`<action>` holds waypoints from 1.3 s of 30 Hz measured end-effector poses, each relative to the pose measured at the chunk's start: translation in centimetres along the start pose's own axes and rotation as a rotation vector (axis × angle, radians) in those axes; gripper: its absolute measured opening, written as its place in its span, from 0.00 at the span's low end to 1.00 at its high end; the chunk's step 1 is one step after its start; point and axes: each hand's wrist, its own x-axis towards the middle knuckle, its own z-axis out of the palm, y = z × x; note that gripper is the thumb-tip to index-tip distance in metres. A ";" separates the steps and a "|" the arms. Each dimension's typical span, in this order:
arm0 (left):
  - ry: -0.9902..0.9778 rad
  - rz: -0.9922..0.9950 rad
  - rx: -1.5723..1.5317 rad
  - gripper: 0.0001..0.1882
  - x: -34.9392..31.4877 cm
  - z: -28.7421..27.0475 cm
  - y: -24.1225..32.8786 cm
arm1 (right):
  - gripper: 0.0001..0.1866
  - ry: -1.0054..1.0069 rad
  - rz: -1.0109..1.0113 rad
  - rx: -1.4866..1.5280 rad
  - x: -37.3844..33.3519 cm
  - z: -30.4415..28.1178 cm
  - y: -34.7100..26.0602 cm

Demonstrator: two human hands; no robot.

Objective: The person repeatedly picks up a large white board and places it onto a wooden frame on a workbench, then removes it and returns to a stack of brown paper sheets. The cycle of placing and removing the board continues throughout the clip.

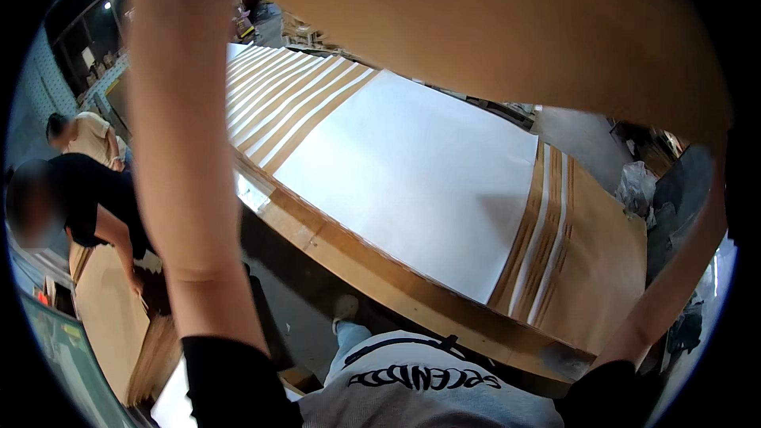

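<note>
Reaching up past the top of the head view, both bare forearms rise from black sleeves, and a big brown cardboard sheet (507, 24) stretches overhead between them, filling the upper part of the picture from the left arm across to the right rim. The left forearm (178, 150) runs nearly straight up the left side and leaves the picture at the top, so the left hand itself is out of view and how far it is open cannot be told. The right forearm (674, 285) climbs along the right edge and passes behind the curved lower border of the cardboard sheet; the right hand is hidden there too, so its grip cannot be told either. Below the raised sheet lies a long worktable (380, 269) with a brown wooden edge, running from upper left to lower right. On it rests a wide white sheet (412, 174), with stacks of brown boards striped with white strips (293, 99) beyond it at the far end and a few more brown and white strips (543, 230) beside it at the near end. At the left, a person in a black top (91, 198) bends over a brown board (111, 317), and another person in a tan shirt (91, 139) stands farther back.
</note>
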 end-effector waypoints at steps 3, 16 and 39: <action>0.193 -0.138 -0.149 0.24 -4.7 -5.5 -10.9 | 0.20 0.285 -0.037 -0.274 -9.3 -3.3 -1.0; 0.342 -1.572 0.045 0.34 -33.8 -31.3 -31.4 | 0.20 0.645 0.770 -0.389 -42.1 5.9 18.2; 0.688 -1.387 -0.231 0.20 -42.8 -33.1 -33.4 | 0.25 0.601 1.166 -0.210 -47.8 0.6 24.0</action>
